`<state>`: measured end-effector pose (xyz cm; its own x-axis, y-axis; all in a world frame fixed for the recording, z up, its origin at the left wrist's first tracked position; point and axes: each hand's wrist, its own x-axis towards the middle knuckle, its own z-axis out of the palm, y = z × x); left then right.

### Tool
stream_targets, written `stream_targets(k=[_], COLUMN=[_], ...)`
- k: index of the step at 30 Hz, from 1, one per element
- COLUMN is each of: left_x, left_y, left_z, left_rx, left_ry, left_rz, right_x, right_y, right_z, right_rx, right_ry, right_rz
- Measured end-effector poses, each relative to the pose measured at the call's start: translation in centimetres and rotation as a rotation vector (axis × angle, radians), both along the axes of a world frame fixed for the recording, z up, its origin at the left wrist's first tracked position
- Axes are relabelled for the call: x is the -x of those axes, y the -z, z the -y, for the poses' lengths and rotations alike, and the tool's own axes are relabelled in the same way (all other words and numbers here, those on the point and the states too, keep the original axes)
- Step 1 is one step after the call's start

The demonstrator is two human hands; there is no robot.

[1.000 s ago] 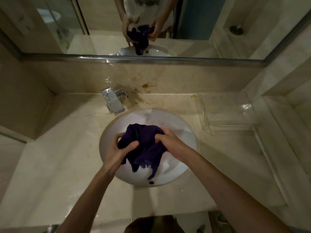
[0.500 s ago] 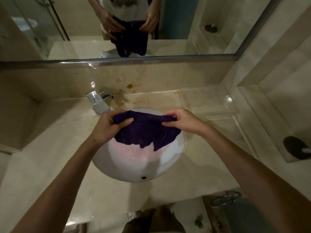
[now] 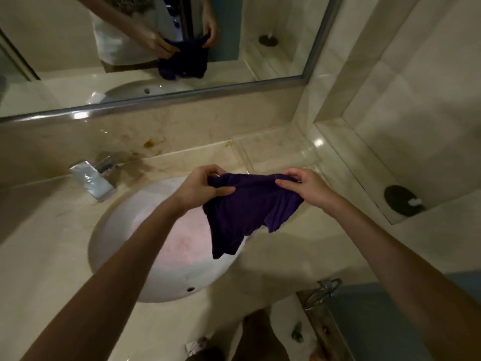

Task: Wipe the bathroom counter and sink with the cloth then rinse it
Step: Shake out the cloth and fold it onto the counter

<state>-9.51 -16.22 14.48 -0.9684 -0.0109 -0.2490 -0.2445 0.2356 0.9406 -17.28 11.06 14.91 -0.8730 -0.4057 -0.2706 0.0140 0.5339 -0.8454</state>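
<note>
Spreading: cloth (image 3: 250, 204) held up over sink (image 3: 145, 256) right rim, lower edge hanging free
Left hand (image 3: 200, 188): pinches cloth's top-left corner
Right hand (image 3: 304, 186): pinches top-right corner
Counter (image 3: 52, 243): brown stains near tap (image 3: 92, 178)
Technique: fold flat to a pad, wipe stains toward basin, judged best

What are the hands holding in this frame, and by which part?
Both hold the purple cloth by its top edge: left hand pinches the left corner, right hand the right corner; the rest hangs.
</note>
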Motion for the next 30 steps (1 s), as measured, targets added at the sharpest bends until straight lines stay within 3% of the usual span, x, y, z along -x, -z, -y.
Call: stream_targets(k=[8, 11, 16, 19, 22, 25, 27, 30], left_x=[10.5, 17.5, 25.1, 25.4, 23.4, 20.6, 19.4, 20.3], left_y=[-0.3, 1.3, 8.5, 10.8, 11.2, 12.1, 13.5, 14.0], left_z=[-5.5, -5.6, -6.1, -6.8, -6.9, -7.1, -7.4, -7.8], left_rx=[-0.136, -0.077, 0.307, 0.559, 0.916, 0.972, 0.967, 0.983], left_ry=[-0.172, -0.266, -0.382, -0.311, -0.22, 0.027, 0.185, 0.194], left_rz=[0.011, -0.023, 0.047, -0.041, -0.269, -0.418, -0.351, -0.271], right_x=[12.0, 19.4, 26.0, 24.9, 22.3, 20.5, 20.5, 22.4], right_y=[-0.9, 0.2, 6.5, 10.3, 13.4, 14.5, 14.6, 14.4], right_z=[-4.4, -2.9, 0.2, 0.3, -0.5, -1.8, -2.5, -2.6], right_rx=[-0.093, -0.164, -0.763, -0.74, -0.563, -0.529, -0.58, -0.645], right_ry=[-0.016, -0.053, -0.213, -0.259, -0.243, -0.305, -0.362, -0.417], right_rz=[-0.136, -0.222, -0.573, -0.717, -0.645, -0.558, -0.579, -0.593])
